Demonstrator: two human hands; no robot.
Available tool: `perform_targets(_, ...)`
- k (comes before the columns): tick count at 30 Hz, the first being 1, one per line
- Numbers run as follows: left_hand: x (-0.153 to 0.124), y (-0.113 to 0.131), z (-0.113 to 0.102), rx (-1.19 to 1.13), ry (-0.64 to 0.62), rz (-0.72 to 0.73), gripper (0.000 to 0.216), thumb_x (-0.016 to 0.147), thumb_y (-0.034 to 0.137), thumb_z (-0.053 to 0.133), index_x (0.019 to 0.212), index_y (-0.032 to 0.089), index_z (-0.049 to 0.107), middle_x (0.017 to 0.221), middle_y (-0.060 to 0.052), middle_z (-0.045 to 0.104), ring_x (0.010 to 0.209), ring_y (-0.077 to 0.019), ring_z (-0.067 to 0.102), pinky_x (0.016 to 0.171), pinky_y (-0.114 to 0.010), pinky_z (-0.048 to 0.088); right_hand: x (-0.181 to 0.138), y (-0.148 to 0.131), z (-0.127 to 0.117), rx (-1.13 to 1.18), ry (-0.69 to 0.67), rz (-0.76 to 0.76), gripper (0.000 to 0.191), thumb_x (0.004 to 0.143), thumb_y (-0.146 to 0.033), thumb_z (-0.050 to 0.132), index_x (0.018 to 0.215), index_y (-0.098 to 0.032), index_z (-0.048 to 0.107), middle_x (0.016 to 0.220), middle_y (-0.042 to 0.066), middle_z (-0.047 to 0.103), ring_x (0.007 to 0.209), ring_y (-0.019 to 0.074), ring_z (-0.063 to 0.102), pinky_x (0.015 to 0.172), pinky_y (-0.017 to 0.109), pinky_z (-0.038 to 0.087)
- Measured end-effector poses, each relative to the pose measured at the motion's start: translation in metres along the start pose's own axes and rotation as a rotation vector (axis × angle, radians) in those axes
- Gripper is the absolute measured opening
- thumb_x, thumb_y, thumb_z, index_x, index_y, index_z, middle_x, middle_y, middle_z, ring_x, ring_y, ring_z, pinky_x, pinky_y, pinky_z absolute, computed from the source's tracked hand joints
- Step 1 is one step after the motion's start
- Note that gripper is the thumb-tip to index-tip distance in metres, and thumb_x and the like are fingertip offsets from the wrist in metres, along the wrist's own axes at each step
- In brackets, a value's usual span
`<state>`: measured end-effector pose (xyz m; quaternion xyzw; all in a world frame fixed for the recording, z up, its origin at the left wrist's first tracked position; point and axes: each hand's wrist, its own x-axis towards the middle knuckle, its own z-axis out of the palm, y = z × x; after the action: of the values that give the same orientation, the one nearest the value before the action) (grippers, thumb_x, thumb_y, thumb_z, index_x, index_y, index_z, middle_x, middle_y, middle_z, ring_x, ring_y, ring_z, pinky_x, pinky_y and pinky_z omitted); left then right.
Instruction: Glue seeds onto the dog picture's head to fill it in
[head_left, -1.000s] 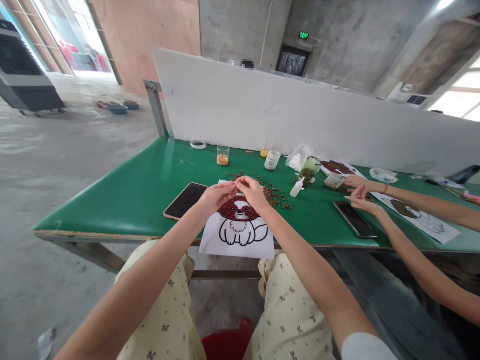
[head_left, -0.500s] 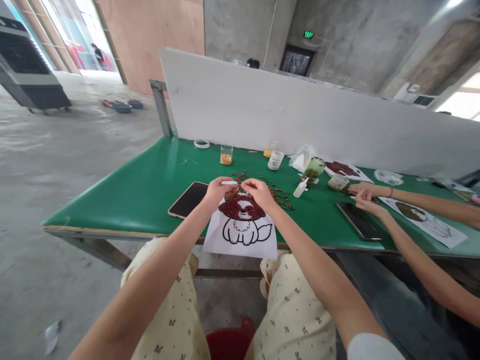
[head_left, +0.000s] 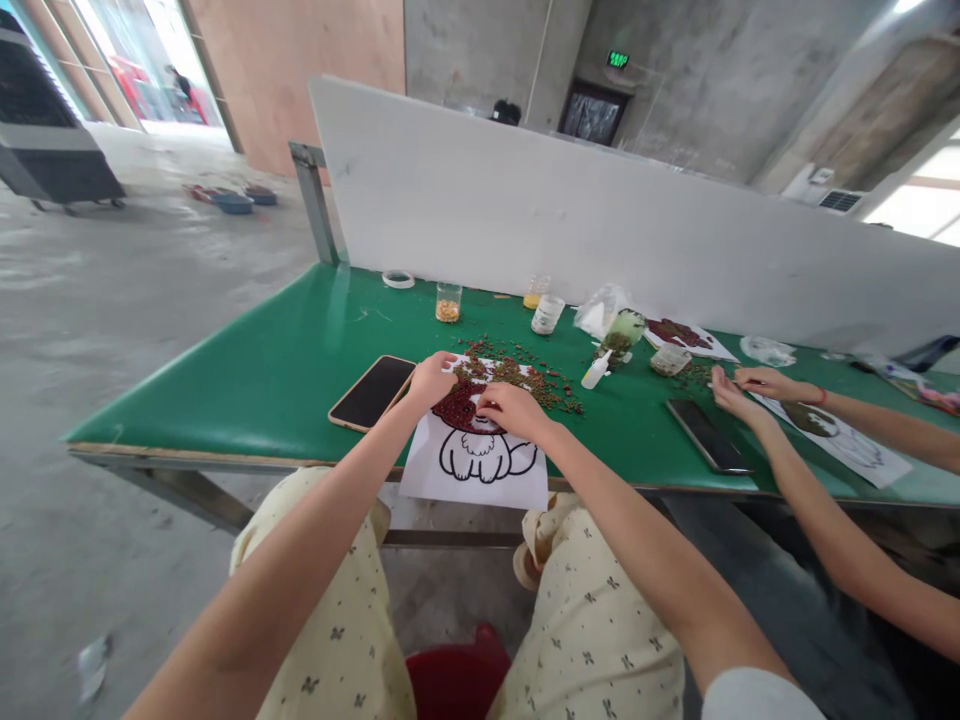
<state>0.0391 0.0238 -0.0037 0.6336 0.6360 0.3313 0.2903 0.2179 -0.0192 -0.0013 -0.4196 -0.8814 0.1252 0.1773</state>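
Dog drawing overhangs worktop edge: body, tail bare; head looks mostly filled with red grains. Right hand covers part of head, fingers bunched, any held grain indiscernible. Left hand at paper's left edge, finger closure unclear. Loose grains beyond.

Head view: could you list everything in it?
Table: one, green, centre.
Partition: one, white, behind table.
Dog picture: one, white and red-brown, table's near edge.
Seeds: many, reddish and greenish, around its top.
Other pictures: two, white with brownish areas, right.
Phones: two, black-screened, left and right.
Containers: several, clear or green, on table.
Squeeze bottle: one, white, beside seeds.
Air cooler: one, grey, upper left.
Co-worker's hands: two, bare, right.
Left hand, right hand: one each, bare, at dog picture.
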Motion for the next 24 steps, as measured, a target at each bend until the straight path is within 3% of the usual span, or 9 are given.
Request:
perform_targets(5, -0.0006, -0.0011, 0.0003, 0.042, -0.015, -0.012, 0.039, 0.067, 0.010, 0.055, 0.106, 0.015, 0.059, 0.103, -0.009, 0.063, 0.088, -0.0184, 0.058, 0.074, -0.025, 0.043, 0.0023, 0.0000, 0.0031, 0.022, -0.031, -0.034, 0.008, 0.079, -0.017, 0.062, 0.075, -0.019, 0.068, 0.080, 0.003, 0.061, 0.083, 0.0152, 0.054, 0.070, 0.024, 0.036)
perform_targets(24, -0.0037, 0.0035, 0.0005, 0.074, -0.039, 0.023, 0.035, 0.069, 0.010, 0.053, 0.102, 0.014, 0.061, 0.094, -0.006, 0.065, 0.083, -0.0162, 0.059, 0.068, -0.023, 0.042, 0.0012, -0.0005, 0.0002, 0.097, 0.020, -0.028, 0.003, 0.076, -0.017, 0.066, 0.075, -0.018, 0.062, 0.080, 0.000, 0.057, 0.073, 0.0112, 0.049, 0.065, 0.022, 0.033)
